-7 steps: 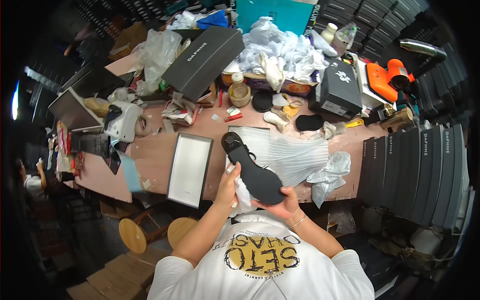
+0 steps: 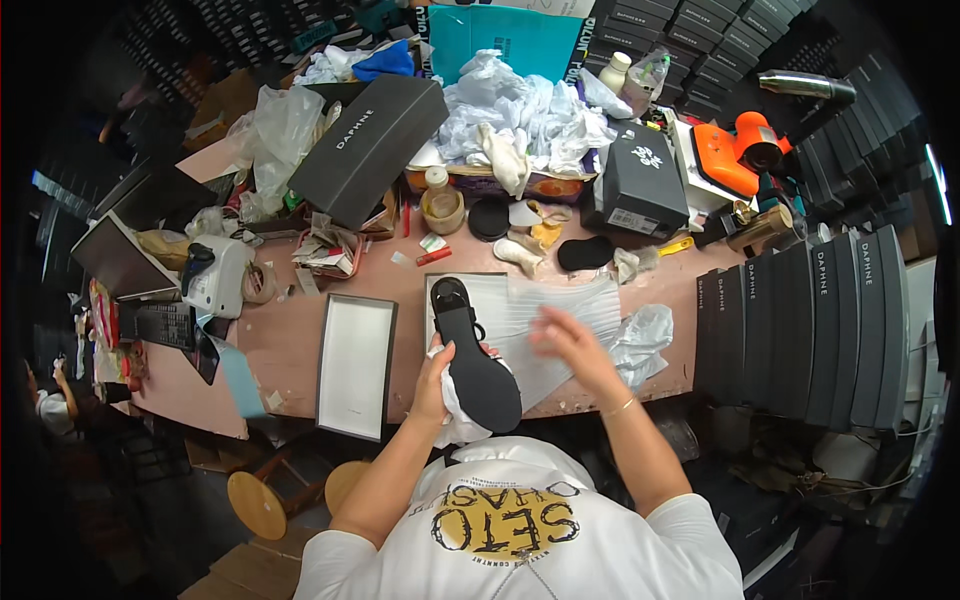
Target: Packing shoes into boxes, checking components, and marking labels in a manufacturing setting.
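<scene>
Over the near edge of the pinkish worktop (image 2: 300,345), the left hand (image 2: 437,377) is clamped on a flat black sandal (image 2: 474,355), sole up, with white cloth (image 2: 458,420) bunched beneath it. The right hand (image 2: 568,345) hovers blurred, fingers spread and empty, above crinkled white tissue paper (image 2: 560,310) lining an open box.

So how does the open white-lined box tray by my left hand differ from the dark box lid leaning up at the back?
The open box tray lies flat at the table's near edge, white inside showing, with nothing in it. The dark box lid is bigger, charcoal, and rests tilted on clutter at the back, outer face up. Both are rectangular shoe-box parts.
</scene>
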